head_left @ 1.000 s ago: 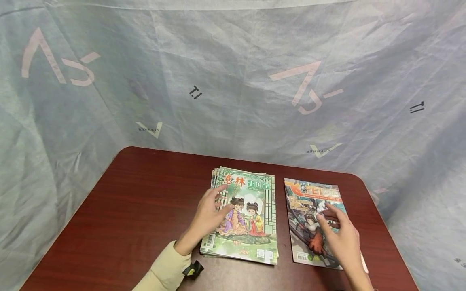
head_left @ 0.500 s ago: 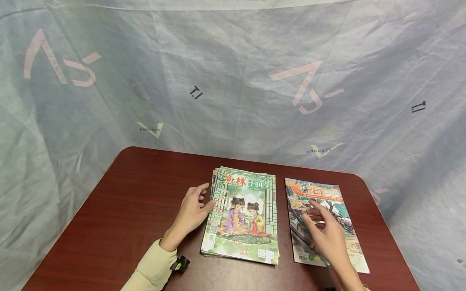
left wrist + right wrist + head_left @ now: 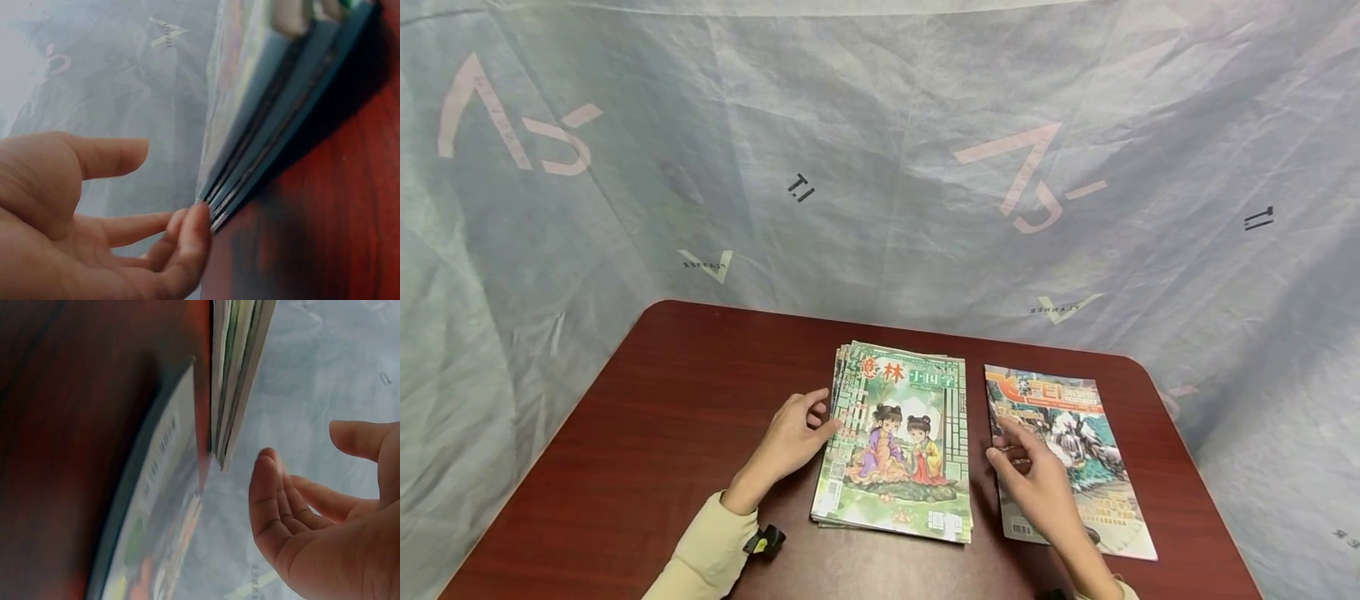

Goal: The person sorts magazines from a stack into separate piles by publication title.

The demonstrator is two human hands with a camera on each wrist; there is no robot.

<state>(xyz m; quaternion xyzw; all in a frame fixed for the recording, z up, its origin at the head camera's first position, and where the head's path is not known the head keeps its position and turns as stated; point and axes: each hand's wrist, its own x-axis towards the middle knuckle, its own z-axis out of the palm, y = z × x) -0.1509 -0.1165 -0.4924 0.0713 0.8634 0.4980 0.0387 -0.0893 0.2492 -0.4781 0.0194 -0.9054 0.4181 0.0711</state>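
Observation:
A stack of magazines (image 3: 902,442) with a green cover on top lies mid-table, its left edges slightly fanned. My left hand (image 3: 793,437) is at the stack's left side, fingers relaxed; in the left wrist view the fingertips of that hand (image 3: 106,225) meet the spines of the stack (image 3: 262,112). A single magazine (image 3: 1097,458) with orange lettering lies flat to the right. Over its left edge hovers my right hand (image 3: 1037,483), fingers loosely bent and holding nothing. In the right wrist view, my right hand (image 3: 331,519) is apart from both the single magazine (image 3: 156,481) and the stack (image 3: 237,375).
The dark red wooden table (image 3: 647,417) has rounded far corners. Behind it and at both sides hangs a grey printed cloth (image 3: 880,167). A narrow strip of table separates the stack from the single magazine.
My left hand has drawn back from above the stack's cover to its left side. My right hand has moved left across the single magazine, uncovering more of its picture. Both magazine piles have stayed in place.

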